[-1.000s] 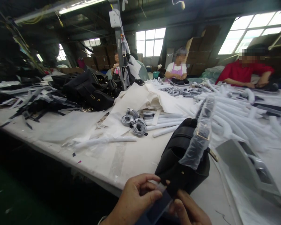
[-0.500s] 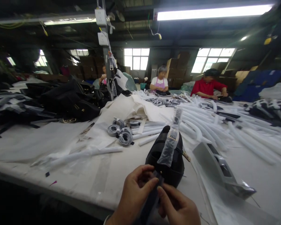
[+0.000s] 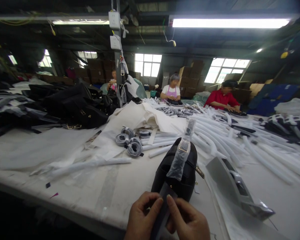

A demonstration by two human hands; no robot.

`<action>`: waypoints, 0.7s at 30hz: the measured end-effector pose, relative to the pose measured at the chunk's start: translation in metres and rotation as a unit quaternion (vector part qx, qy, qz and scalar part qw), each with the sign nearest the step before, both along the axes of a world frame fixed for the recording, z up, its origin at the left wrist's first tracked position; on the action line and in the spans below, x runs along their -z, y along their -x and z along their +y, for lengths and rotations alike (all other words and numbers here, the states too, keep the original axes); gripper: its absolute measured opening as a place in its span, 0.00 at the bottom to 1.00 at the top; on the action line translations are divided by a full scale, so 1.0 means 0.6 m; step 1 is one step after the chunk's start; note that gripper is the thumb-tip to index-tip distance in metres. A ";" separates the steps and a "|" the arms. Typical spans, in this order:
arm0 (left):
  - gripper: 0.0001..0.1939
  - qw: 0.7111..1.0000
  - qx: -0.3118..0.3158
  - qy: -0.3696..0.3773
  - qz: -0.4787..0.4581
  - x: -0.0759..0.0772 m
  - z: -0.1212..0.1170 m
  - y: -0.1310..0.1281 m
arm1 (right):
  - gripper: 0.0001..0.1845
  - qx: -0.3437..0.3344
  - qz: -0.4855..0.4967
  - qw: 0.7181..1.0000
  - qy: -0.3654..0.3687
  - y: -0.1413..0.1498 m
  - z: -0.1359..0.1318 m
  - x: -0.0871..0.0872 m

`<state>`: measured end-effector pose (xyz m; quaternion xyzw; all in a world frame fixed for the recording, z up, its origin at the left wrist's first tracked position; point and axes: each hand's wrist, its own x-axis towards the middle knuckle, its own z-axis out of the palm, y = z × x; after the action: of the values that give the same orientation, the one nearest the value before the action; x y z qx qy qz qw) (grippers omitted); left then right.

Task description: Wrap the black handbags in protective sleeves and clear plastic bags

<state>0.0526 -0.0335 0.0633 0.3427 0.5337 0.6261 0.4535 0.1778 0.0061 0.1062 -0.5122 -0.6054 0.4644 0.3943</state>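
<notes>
A black bag [image 3: 162, 165] stands on the table in front of me, its near end toward my hands. Over its top runs a buckled strap [image 3: 177, 166] wrapped in clear plastic film. My left hand [image 3: 143, 216] pinches the left edge of a dark strap [image 3: 162, 218] with a filmy sheen, close to the bag's near end. On the strap's other edge, the thumb and fingers of my right hand [image 3: 190, 221] are closed too. The strap's lower part runs down between both hands and out of view.
Right of the bag lies a grey tape dispenser [image 3: 228, 183]. Coiled straps [image 3: 134, 147] and white wrapped tubes [image 3: 210, 133] lie beyond it. Black bags [image 3: 72, 106] are heaped at the left. Co-workers sit across the table, one in a red top [image 3: 218, 100].
Both hands sit slightly lower in view, still pinching the dark strap, and more of its upper end shows. The camera view has shifted a little.
</notes>
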 end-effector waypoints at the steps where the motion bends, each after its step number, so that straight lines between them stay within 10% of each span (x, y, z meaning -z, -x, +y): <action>1: 0.19 1.000 -0.018 -0.011 0.016 -0.001 0.000 -0.001 | 0.26 0.000 -0.009 1.000 -0.010 0.001 0.001 -0.002; 11: 0.12 0.966 -0.134 -0.101 0.197 -0.009 -0.001 -0.003 | 0.24 0.018 -0.025 0.999 -0.036 0.013 0.005 -0.008; 21: 0.15 0.980 -0.111 -0.053 0.155 -0.003 0.004 -0.002 | 0.25 0.036 0.015 0.999 -0.003 0.025 0.004 -0.007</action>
<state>0.0536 -0.0312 0.0651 0.3979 0.5979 0.6394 0.2747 0.1630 0.0084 0.1104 -0.5257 -0.5818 0.4559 0.4211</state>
